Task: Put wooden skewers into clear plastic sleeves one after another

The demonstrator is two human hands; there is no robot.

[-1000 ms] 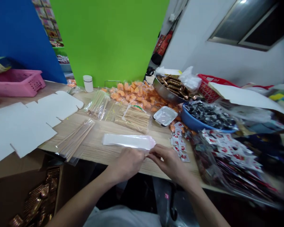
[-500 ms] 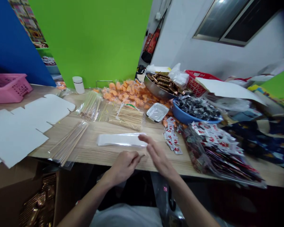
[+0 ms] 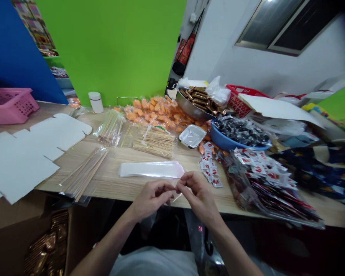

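Observation:
My left hand (image 3: 153, 197) and my right hand (image 3: 197, 194) meet just over the front edge of the table, fingers curled and tips pinched close together. Whatever lies between the fingertips is too small and hidden to name; a short pale sliver (image 3: 177, 197) shows just below them. Right behind the hands lies a flat stack of long clear plastic sleeves (image 3: 149, 170), its right end near my right fingertips. Farther back is a bag of thin wooden sticks (image 3: 155, 142). Small white-and-red sachets (image 3: 208, 166) lie to the right of my right hand.
Left are bagged sticks (image 3: 84, 172), white card sheets (image 3: 20, 157) and a pink basket (image 3: 13, 106). Orange wrapped pieces (image 3: 153, 110), a foil tray (image 3: 192, 136), a metal bowl (image 3: 189, 108) and a blue basin (image 3: 231, 143) stand behind. A full clear bag (image 3: 235, 188) lies right.
My right hand has come down from over the sleeves to my left hand, its stretched fingers now curled into a pinch. The right end of the sleeves is uncovered.

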